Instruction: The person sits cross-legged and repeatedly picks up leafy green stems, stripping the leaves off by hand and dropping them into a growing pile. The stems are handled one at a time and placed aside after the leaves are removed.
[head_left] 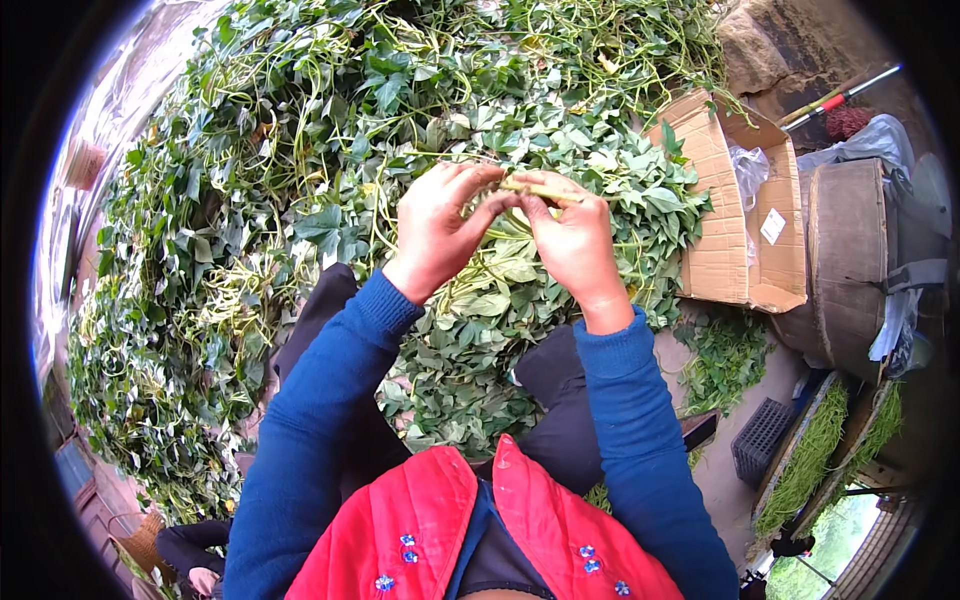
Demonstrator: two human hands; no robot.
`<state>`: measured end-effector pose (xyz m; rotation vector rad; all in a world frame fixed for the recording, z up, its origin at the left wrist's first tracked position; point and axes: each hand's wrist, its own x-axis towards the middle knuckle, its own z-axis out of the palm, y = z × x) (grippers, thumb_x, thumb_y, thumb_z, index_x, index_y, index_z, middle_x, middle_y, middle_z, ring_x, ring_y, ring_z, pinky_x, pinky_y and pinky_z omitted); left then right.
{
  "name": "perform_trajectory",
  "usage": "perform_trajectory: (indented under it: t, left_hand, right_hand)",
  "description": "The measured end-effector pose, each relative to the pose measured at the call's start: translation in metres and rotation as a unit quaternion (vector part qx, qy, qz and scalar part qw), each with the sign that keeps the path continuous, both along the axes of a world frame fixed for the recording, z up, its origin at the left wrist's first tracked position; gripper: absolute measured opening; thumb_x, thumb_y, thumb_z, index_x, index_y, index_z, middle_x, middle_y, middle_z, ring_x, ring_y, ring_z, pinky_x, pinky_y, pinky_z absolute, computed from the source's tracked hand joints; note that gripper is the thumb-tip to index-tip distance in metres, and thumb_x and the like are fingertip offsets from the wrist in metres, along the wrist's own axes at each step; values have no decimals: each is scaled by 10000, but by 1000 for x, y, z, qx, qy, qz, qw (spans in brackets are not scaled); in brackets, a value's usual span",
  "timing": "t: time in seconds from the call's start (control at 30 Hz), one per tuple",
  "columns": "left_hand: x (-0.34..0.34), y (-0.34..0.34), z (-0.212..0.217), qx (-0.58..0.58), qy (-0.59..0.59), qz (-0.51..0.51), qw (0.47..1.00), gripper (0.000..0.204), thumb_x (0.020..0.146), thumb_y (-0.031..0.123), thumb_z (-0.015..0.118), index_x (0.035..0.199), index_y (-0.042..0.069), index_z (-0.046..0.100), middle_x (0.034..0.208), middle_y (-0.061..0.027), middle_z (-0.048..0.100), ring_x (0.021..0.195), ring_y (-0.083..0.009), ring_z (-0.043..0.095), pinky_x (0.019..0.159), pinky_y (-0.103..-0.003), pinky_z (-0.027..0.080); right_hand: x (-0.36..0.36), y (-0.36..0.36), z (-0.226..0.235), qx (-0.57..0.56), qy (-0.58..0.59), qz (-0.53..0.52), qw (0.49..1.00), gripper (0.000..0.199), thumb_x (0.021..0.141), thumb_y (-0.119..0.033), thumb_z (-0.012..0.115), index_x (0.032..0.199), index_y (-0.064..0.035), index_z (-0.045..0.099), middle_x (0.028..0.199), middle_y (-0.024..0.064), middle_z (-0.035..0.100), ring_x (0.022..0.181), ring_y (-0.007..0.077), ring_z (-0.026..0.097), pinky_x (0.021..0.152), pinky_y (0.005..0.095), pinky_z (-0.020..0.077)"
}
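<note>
Both hands meet over a large heap of leafy green vines (390,90). My right hand (575,240) is closed, with thumb and fingers pinching a pale green stem (545,190). My left hand (438,225) is closed too, its thumb and fingertips pinched at the left end of that stem, touching or nearly touching the right hand's fingertips. The fingers partly hide the stem. Below the hands, between my knees, lies a pile of picked-looking leaves (460,375).
An open cardboard box (720,210) with clear plastic inside stands at the right. Beside it is a brown barrel-like container (848,230). Trays of thin green stems (810,450) and a dark plastic crate (762,440) sit at lower right. Another person's dark sleeve (190,545) shows at lower left.
</note>
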<state>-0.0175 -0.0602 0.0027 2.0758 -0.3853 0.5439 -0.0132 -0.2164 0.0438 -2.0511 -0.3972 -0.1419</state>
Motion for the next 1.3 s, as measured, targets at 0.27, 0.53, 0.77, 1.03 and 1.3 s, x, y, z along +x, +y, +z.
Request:
perform_trajectory:
  t: [0.27, 0.53, 0.77, 1.03, 1.3]
  left_hand:
    - [-1, 9, 3, 175, -71, 35, 981, 148, 762, 169, 644, 735, 85, 525, 641, -52, 547, 596, -235, 572, 529, -341, 453]
    - [6, 8, -8, 210, -31, -6, 977, 181, 820, 148, 624, 716, 54, 509, 611, -95, 557, 557, -271, 569, 499, -375, 440]
    - [0, -3, -6, 195, -5, -47, 980, 182, 847, 180, 604, 753, 57, 509, 599, -87, 546, 523, -270, 553, 482, -376, 437]
    - [14, 15, -3, 132, 134, -2, 982, 195, 842, 270, 625, 813, 78, 644, 652, -96, 601, 576, -273, 596, 521, -357, 456]
    - [26, 35, -9, 13, 143, -193, 971, 306, 841, 55, 587, 1136, 119, 639, 1426, -103, 376, 1296, -266, 377, 1030, -360, 331]
  right_hand:
    - [-8, 19, -7, -160, -38, -52, 985, 98, 779, -38, 652, 874, -47, 671, 843, 85, 668, 740, 207, 630, 659, 302, 494]
    - [20, 1, -30, -215, -169, 39, 961, 86, 743, -95, 676, 824, -71, 660, 797, 60, 645, 764, 259, 590, 727, 355, 457]
    - [46, -37, -54, -279, -120, -69, 950, 83, 825, -149, 613, 852, -102, 675, 810, 82, 665, 754, 243, 611, 746, 357, 470]
    - [4, 2, -3, -293, 53, 89, 951, 300, 773, -263, 667, 962, -30, 654, 848, 147, 633, 780, 281, 612, 705, 380, 485]
    - [15, -17, -13, -199, -5, 38, 979, 177, 795, -162, 649, 924, -49, 689, 857, 95, 661, 812, 272, 576, 729, 365, 469]
